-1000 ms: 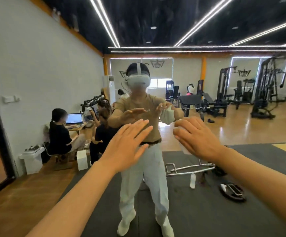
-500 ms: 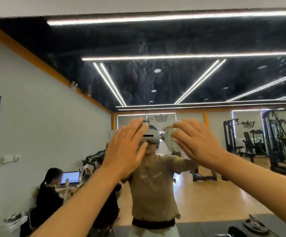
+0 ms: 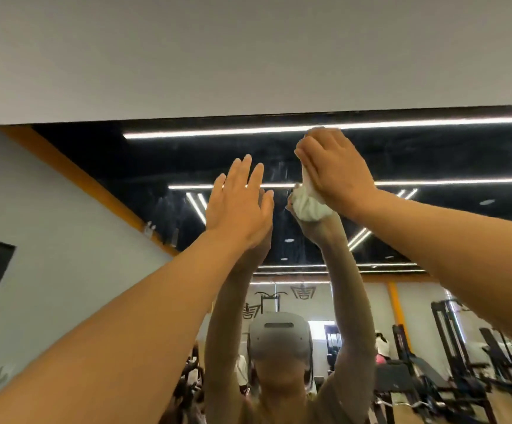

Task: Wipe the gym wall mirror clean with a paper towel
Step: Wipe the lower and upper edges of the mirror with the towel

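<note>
Head view, right hand (image 3: 335, 169) presses paper towel (image 3: 308, 205), bunched upright

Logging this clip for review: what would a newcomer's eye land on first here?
Two raised arms fill the frame: the right hand presses a crumpled paper towel on the mirror near its top edge, the left hand flat beside it. Below, the reflection shows the person wearing a headset.

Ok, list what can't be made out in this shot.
- Paper towel: mostly behind the right hand, head view; only a crumpled bit shows.
- Right hand's grip: palm side faces away.
- Left hand: contact with the mirror unclear.
- Mirror's lower part: cut off by the frame's bottom edge.
- Streaks on the glass: too faint to judge.
</note>
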Demonstrator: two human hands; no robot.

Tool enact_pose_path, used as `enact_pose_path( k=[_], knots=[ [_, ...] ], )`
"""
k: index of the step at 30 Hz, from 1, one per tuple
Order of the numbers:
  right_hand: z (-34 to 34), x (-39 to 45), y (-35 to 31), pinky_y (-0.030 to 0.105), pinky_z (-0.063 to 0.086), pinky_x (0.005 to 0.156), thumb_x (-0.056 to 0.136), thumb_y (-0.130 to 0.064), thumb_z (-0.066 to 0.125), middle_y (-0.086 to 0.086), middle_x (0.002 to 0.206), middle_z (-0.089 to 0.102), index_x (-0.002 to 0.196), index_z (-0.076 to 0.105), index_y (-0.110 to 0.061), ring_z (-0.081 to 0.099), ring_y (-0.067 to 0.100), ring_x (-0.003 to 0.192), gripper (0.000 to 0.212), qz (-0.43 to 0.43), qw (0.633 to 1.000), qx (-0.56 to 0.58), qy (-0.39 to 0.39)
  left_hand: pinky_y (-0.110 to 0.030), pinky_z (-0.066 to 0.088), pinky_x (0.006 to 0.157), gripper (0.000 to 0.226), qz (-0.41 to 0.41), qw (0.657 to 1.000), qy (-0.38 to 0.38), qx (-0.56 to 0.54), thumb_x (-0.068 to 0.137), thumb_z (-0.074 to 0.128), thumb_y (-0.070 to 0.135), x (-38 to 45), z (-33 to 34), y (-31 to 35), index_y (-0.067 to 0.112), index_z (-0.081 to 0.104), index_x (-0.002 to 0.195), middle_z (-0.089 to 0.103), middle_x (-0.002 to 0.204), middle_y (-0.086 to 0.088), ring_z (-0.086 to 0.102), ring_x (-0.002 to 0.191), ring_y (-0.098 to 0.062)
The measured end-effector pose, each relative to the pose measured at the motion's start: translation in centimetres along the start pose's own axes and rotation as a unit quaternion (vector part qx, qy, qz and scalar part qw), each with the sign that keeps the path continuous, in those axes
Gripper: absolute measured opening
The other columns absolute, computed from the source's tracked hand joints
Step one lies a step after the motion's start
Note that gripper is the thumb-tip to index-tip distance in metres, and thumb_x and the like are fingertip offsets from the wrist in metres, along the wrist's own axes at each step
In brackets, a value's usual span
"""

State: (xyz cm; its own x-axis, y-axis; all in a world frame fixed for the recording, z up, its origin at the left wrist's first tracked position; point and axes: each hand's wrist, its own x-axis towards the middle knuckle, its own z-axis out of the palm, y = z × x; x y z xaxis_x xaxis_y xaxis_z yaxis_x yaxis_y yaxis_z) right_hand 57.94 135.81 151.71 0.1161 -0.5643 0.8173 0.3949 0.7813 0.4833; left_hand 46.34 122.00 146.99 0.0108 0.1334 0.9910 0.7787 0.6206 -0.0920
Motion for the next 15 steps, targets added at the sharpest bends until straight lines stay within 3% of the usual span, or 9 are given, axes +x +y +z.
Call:
enact_pose_path(
  k=[5,9,12,15],
  knots=[
    [4.1,6.1,1.1,0.041,0.043,0.089,0.104,-0.015,0.049,0.02,0.12,0.059,0.112,0.06,0.003,0.053,0.038,0.109,0.023,0.031,0.999,0.009,-0.024,-0.038,0.002,0.124,0.057,-0.018,1.0,0.018,0.012,0.109,0.025,0.04,6.4,-0.2,-0.4,0.02,0.009,0.16,0.0,0.169,-0.001,-0.001,0.155,-0.02],
    [6.5,7.7,1.0,0.035,0.029,0.11,0.107,-0.026,0.044,0.012,0.141,0.048,0.136,0.05,-0.004,0.041,0.029,0.131,0.037,0.097,0.992,0.008,-0.076,-0.04,-0.001,0.125,0.057,-0.019,1.0,-0.005,-0.015,0.109,0.022,0.038,7.9,1.5,-1.2,0.019,0.006,0.16,-0.003,0.169,-0.002,-0.006,0.155,-0.019],
    [7.6,7.2,1.2,0.043,0.018,0.122,0.105,-0.048,0.036,0.009,0.154,0.037,0.147,0.04,-0.016,0.03,0.028,0.144,0.053,0.131,0.986,0.02,-0.099,-0.036,-0.008,0.122,0.056,-0.001,1.0,0.011,0.003,0.109,0.017,0.041,7.2,3.6,-2.4,0.021,0.005,0.161,-0.003,0.169,0.001,-0.007,0.154,-0.015],
    [7.2,6.6,2.3,0.052,0.001,0.124,0.102,-0.059,0.027,0.001,0.167,0.013,0.154,0.031,-0.028,0.006,0.027,0.154,0.061,0.1,0.978,-0.047,-0.178,-0.032,-0.01,0.12,0.056,0.004,0.999,0.036,0.001,0.109,0.016,0.041,7.3,4.2,-2.7,0.023,0.006,0.16,-0.002,0.169,0.002,-0.007,0.154,-0.015]
  ],
)
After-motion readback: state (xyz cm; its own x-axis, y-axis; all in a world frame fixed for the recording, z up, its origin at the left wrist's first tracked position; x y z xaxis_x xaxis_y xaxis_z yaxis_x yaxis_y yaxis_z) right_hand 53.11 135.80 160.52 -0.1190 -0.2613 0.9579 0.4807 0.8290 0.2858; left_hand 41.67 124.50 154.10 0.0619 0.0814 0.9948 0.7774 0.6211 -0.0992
